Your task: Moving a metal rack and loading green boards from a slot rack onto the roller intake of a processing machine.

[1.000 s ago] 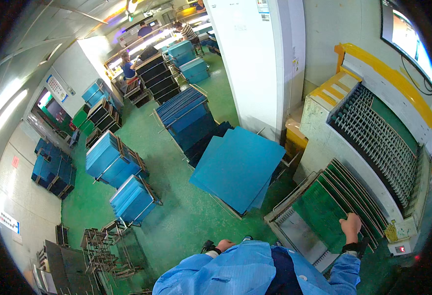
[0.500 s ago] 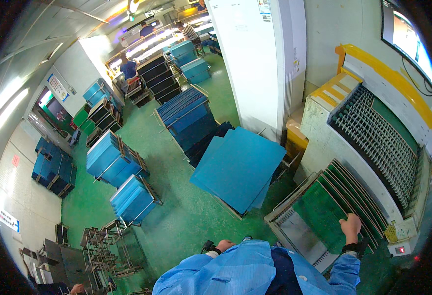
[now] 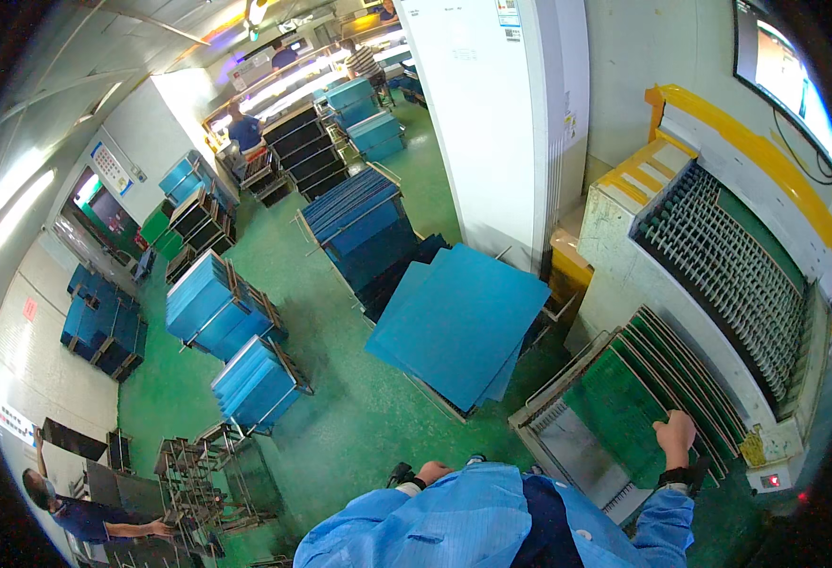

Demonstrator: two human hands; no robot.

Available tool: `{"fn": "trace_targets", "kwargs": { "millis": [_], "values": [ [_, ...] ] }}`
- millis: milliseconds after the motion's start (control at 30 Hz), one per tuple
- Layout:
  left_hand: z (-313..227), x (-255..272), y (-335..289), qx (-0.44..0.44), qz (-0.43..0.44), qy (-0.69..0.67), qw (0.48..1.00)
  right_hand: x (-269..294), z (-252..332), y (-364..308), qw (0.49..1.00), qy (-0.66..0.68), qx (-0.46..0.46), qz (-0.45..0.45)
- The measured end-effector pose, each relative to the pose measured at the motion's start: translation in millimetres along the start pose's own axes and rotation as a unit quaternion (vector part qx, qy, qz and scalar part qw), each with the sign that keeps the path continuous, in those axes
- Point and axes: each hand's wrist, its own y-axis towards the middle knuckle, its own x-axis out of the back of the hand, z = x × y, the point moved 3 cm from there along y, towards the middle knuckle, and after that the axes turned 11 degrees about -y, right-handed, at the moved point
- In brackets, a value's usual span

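My right hand is closed on the edge of the front green board in a slotted rack at the lower right. Several more green boards with pale edges lean in the same rack, behind the front one. My left hand is low by my blue sleeve. Its fingers are mostly hidden, and I see nothing in it.
A roller conveyor machine stands right of the rack. Large blue sheets lie on a cart ahead. More racks of blue sheets stand at left. A co-worker is beside metal racks at lower left.
The co-worker at the lower left has come further into view, with an arm stretched toward the metal racks. My two hands and the green boards look the same.
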Motion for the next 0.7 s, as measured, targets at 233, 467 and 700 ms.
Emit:
{"fn": "trace_targets", "kwargs": {
  "millis": [233,467,700],
  "values": [
    [0.4,-4.0,-4.8,-0.007,-0.004,0.009,1.0,10.9,2.4,-7.2,1.0,-0.004,0.005,0.008],
    [8.0,1.7,13.0,-0.016,0.023,0.041,0.999,-3.5,-9.8,-4.9,0.987,0.043,0.095,-0.123],
    [21.0,-0.7,30.6,-0.032,0.048,0.059,0.997,138.2,-16.7,-44.6,0.98,0.02,0.098,-0.17]
  ]
}}
